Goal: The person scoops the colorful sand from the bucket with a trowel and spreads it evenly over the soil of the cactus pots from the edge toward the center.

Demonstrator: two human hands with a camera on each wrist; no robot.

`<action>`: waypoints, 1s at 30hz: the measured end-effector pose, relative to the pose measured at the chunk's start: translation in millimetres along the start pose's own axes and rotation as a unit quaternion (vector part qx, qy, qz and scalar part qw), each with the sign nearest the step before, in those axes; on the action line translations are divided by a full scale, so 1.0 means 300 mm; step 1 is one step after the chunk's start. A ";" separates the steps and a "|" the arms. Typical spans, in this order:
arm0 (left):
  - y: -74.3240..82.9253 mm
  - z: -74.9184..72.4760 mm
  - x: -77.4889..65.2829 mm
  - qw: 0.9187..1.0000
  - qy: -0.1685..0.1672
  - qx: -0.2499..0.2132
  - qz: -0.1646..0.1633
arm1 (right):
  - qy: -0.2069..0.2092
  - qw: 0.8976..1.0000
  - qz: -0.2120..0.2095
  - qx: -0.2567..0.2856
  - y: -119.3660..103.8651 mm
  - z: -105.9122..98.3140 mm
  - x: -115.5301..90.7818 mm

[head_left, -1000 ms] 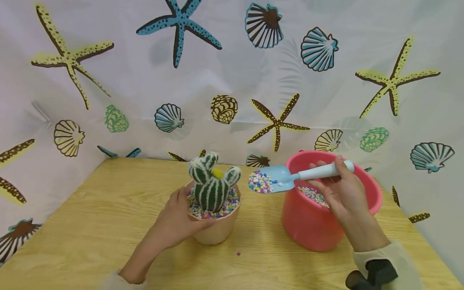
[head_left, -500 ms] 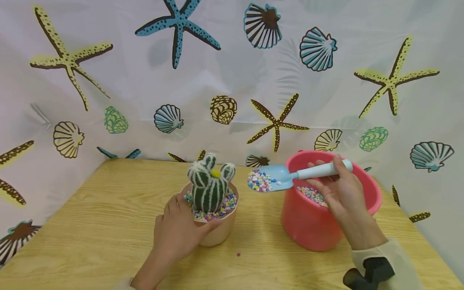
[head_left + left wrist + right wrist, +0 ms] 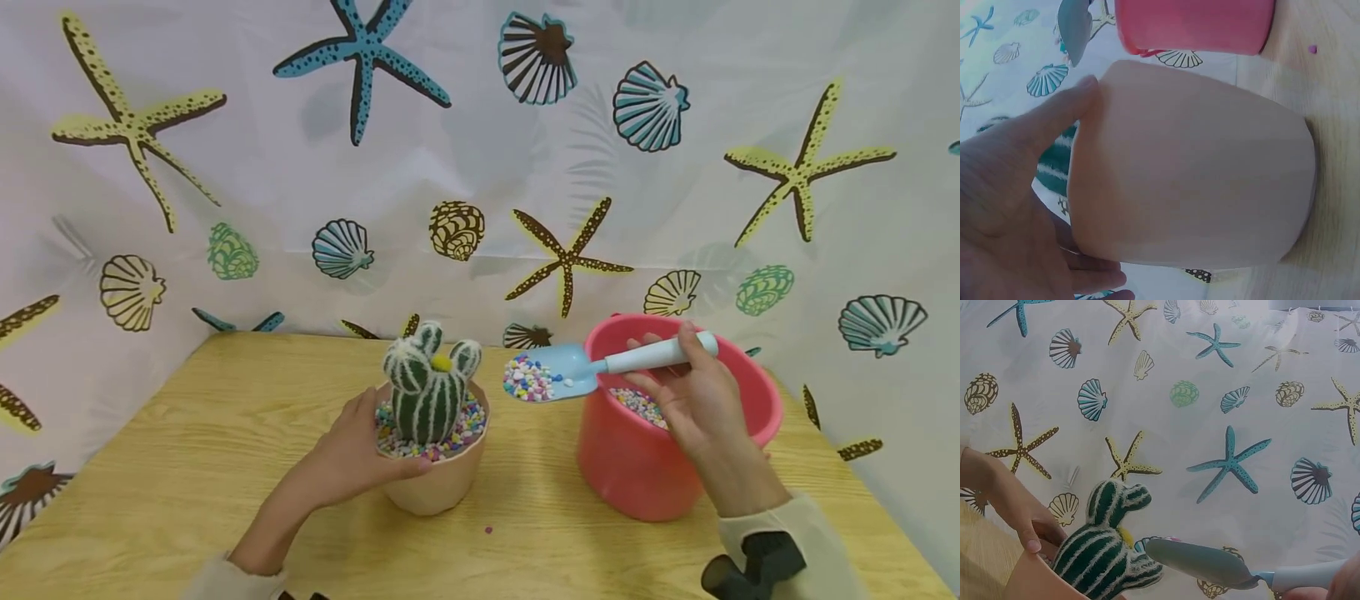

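Observation:
In the head view, a knitted green cactus (image 3: 427, 408) with white stripes and a yellow flower stands in a peach flowerpot (image 3: 442, 483), among coloured pebbles (image 3: 470, 423). My left hand (image 3: 341, 457) holds the pot by its rim, thumb along the near side and fingers around the far left. My right hand (image 3: 708, 404) grips the handle of a light blue trowel (image 3: 576, 360), its blade loaded with pebbles (image 3: 527, 379). The blade hangs between the pot and a pink bucket (image 3: 637, 475). Close by in the left wrist view is the pot's wall (image 3: 1197, 169).
More pebbles (image 3: 637, 404) lie inside the bucket, to the right of the pot. One small dark pink pebble (image 3: 488, 530) rests on the wooden table (image 3: 187, 433). A white curtain (image 3: 420, 158) printed with starfish and shells hangs behind and around the table.
My left hand shifted along the pot's rim, then came back, while the pot and cactus turned slightly. The loaded trowel stays nearly still in my right hand. The view shifted a little.

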State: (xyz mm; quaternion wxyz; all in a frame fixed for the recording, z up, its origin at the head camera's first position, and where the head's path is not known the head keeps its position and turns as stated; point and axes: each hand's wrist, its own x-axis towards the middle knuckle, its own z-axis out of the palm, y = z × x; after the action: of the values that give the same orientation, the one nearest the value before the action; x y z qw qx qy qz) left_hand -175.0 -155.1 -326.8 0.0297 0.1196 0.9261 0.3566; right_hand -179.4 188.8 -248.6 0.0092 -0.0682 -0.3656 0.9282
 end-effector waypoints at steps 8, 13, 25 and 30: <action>0.025 0.073 -0.032 0.992 0.083 0.087 -0.030 | 0.005 1.000 0.001 -0.009 0.007 0.009 0.000; 0.063 0.103 -0.064 0.981 0.135 0.127 -0.050 | 0.003 1.000 0.004 -0.008 0.010 0.014 0.000; -0.001 0.024 -0.055 0.999 0.028 0.018 -0.015 | 0.003 1.000 0.005 -0.018 0.029 0.032 0.001; 0.016 0.052 -0.058 0.995 0.071 0.072 -0.027 | 0.010 1.000 0.001 -0.020 0.028 0.034 0.001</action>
State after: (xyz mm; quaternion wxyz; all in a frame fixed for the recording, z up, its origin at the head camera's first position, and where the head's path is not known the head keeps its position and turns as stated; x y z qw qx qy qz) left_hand -154.8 -145.7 -335.7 -0.0348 0.0706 0.9521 0.2956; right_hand -180.8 175.8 -247.0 0.0108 -0.0779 -0.3835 0.9202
